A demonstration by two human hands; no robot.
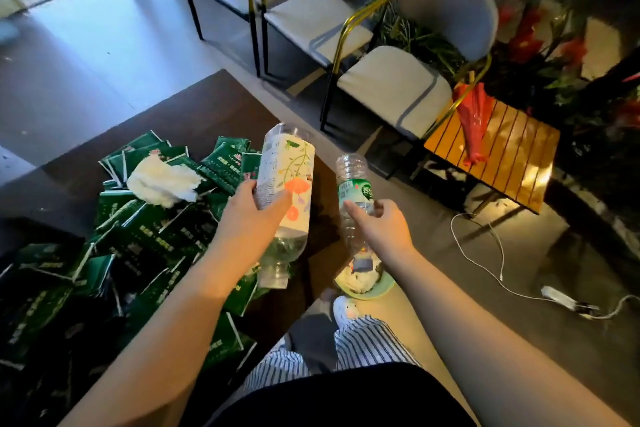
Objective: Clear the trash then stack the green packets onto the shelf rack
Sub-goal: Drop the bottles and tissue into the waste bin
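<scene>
Both bottles look near-empty, light and crushable, so mid-body's the spot: left grip wrapped round the floral bottle, right grip clamped on the green-label bottle, beside the green packets heaped on the table.

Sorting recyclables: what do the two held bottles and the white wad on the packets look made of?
The floral-label bottle and green-label bottle look like clear, glossy plastic: see-through walls, ribbed on the latter. The white wad seems crumpled tissue paper: matte, fluffy edges.
</scene>
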